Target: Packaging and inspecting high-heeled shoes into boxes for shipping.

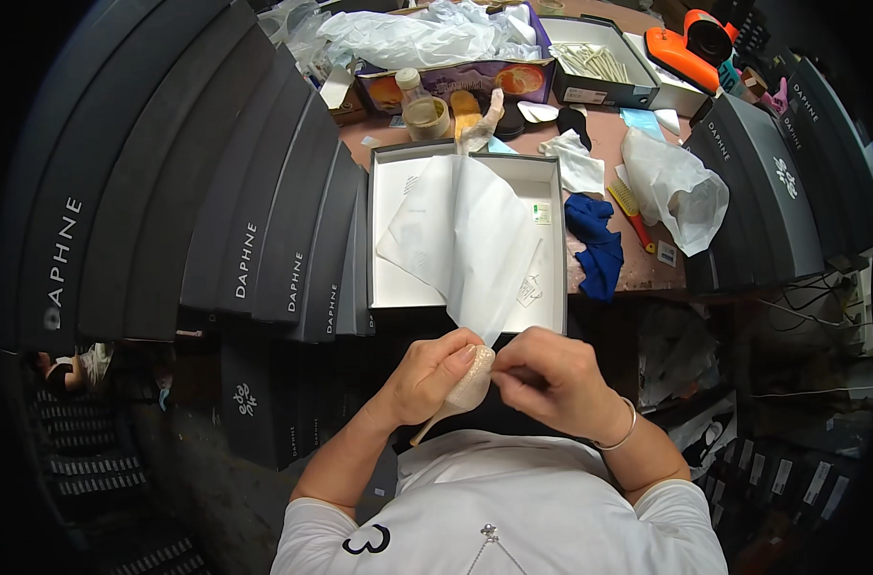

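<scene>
My left hand (pixel 427 379) is closed around a cream, textured high-heeled shoe (pixel 471 385), its thin heel pointing down and to the left. Close against the shoe's right side, my right hand (pixel 558 380) has its fingers pinched together; whatever lies between them is hidden. A sheet of white tissue paper (pixel 494 244) stretches from the open shoebox (pixel 371 230) down to the shoe, where its narrow lower end passes between my hands. Inside the box are more tissue and a small green-and-white label (pixel 541 213).
Dark shoeboxes (pixel 254 192) stand stacked on the left, with more boxes (pixel 753 182) on the right. Right of the open box lie a blue cloth (pixel 595 244), a yellow-and-red brush (pixel 632 217) and a crumpled white bag (pixel 676 192). Behind it stand a bottle (pixel 415 101) and a purple carton (pixel 456 79).
</scene>
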The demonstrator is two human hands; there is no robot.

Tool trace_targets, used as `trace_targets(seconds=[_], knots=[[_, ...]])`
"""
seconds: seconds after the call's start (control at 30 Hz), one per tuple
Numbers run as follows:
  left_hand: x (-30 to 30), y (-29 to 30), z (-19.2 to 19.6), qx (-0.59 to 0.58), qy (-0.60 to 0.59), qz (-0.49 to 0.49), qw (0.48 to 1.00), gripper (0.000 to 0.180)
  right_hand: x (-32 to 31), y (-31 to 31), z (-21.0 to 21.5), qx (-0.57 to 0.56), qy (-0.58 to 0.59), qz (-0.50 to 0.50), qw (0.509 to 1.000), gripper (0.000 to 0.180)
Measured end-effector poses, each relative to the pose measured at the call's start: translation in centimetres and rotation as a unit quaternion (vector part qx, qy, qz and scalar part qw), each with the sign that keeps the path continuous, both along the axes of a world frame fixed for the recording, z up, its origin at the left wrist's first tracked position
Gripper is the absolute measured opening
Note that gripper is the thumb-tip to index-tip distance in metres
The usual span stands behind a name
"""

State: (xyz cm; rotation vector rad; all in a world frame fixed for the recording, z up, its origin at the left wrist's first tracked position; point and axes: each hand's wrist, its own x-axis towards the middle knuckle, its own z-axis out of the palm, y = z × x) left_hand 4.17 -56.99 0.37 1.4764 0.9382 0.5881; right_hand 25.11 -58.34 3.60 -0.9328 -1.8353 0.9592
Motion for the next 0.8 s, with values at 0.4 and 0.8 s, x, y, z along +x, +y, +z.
trace_targets(seconds=[0.4, 0.8], knots=[[-0.2, 0.1, -0.2, 0.004, -0.005, -0.005, 1.000, 0.035, -0.8, 0.5, -0.9, 0.089, -0.096, 0.033, 0.991, 0.021], [-1.2, -0.1, 0.0, -0.016, -0.032, 0.029, 0.999, 0.036, -0.7, 0.8, -0.6, 0.008, -0.002, 0.042, 0.999, 0.017]])
